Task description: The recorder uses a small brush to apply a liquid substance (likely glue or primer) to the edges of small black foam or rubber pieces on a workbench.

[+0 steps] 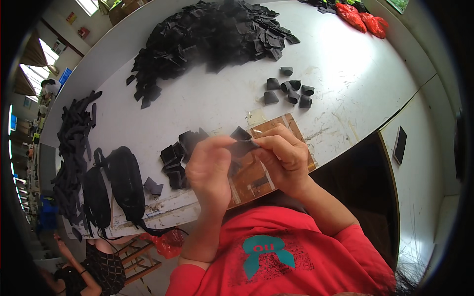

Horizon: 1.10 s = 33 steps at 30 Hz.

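Note:
My left hand (209, 167) and my right hand (282, 157) both pinch a small dark grey fabric piece (240, 146) between them, above a taped wooden board (248, 190). Black pieces (173, 160) are heaped beside and partly behind my left hand, and another dark piece sits just behind the one I hold. Farther back on the right, several short black tube-like pieces (293, 85) lie loose on the white table (340, 89).
A big heap of black pieces (173, 42) covers the back. Long dark strips (69, 163) and black pouches (123, 180) lie left. Red bags (350, 19) are at back right, a dark phone (400, 144) at far right. Another person (89, 269) is at lower left.

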Available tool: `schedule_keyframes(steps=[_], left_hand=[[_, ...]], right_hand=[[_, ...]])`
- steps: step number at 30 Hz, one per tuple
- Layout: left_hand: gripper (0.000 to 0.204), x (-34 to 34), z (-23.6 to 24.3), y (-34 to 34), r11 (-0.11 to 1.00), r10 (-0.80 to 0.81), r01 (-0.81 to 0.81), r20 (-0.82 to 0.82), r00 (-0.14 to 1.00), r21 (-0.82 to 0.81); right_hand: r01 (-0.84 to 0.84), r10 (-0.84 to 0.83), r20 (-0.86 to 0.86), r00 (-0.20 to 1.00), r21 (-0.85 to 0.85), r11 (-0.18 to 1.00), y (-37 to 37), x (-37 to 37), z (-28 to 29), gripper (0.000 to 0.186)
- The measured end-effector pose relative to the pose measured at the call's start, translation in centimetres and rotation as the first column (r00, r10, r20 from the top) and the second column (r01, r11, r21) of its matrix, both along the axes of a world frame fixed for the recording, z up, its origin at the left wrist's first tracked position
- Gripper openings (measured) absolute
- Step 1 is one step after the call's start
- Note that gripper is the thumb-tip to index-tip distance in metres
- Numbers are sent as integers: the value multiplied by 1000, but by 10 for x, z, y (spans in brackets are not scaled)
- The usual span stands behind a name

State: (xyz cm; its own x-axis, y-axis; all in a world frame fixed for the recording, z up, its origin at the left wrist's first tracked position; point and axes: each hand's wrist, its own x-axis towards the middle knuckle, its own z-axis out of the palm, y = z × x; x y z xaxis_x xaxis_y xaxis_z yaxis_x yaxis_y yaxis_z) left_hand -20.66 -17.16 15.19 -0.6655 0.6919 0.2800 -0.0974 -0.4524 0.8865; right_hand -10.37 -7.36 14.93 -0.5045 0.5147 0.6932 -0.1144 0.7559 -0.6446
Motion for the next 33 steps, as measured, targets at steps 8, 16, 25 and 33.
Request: schedule_keyframes(steps=[8, 16, 25, 33], left_hand=[[12, -13, 2, 3, 989, -79, 32, -324, 943, -148], [11, -11, -4, 3, 971, -44, -75, -475, 879, -227], [24, -56, -104, 34, 722, -84, -499, -777, 624, -479], [13, -42, -98, 29, 724, -48, -299, -478, 877, -621]], right_hand=[[-74, 85, 160, 983, -74, 994, 0, 4, 11, 14], [-4, -14, 162, 987, 109, 994, 4, 1, 8, 14], [-89, 163, 37, 986, -706, 703, 60, 9, -5, 21], [142, 233, 486, 842, -616, 775, -13, 38, -46, 31]])
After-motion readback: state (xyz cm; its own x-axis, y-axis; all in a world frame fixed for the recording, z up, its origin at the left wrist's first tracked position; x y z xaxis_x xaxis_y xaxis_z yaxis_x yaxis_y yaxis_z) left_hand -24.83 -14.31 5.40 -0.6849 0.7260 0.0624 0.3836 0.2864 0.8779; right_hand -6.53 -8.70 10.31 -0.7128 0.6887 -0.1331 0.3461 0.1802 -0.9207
